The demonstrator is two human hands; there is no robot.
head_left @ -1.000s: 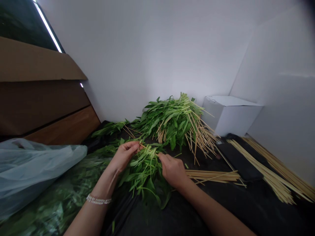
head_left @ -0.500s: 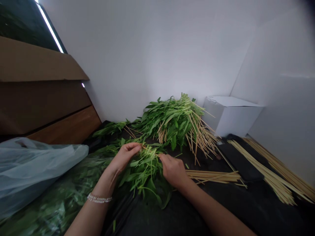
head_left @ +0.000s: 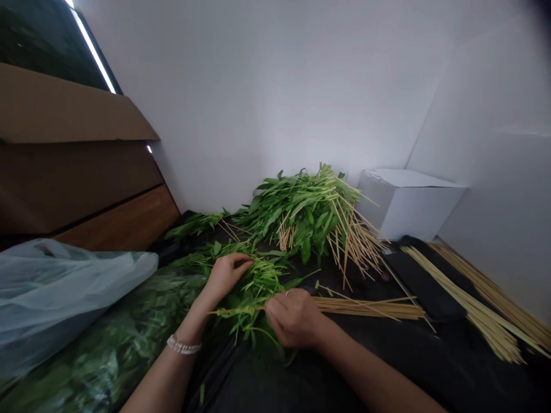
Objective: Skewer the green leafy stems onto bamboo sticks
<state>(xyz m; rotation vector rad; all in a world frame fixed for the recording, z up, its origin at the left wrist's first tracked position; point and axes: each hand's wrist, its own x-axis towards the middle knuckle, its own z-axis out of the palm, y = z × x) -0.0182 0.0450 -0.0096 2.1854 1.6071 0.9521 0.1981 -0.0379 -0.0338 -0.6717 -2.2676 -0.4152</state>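
My left hand (head_left: 228, 276) grips the stems of a loose bunch of leafy greens (head_left: 253, 301), which look like water spinach. My right hand (head_left: 293, 318) is closed around a thin bamboo skewer (head_left: 241, 310) that runs left across the bunch, and its tip sticks out past the stems. Behind my hands lies a heap of the same greens (head_left: 305, 212), pierced by many skewers. A thin bracelet of white beads (head_left: 183, 345) circles my left wrist.
A bundle of bamboo skewers (head_left: 370, 308) lies just right of my right hand. More skewers (head_left: 477, 310) and a black pad (head_left: 424, 287) lie farther right. Left are a pale plastic bag (head_left: 55, 292), more greens (head_left: 107, 338) and cardboard (head_left: 64, 115). A white box (head_left: 408, 203) stands at the back.
My right hand has moved down and left and now closes on a skewer lying across the bunch. My left hand has shifted slightly, still on the stems.
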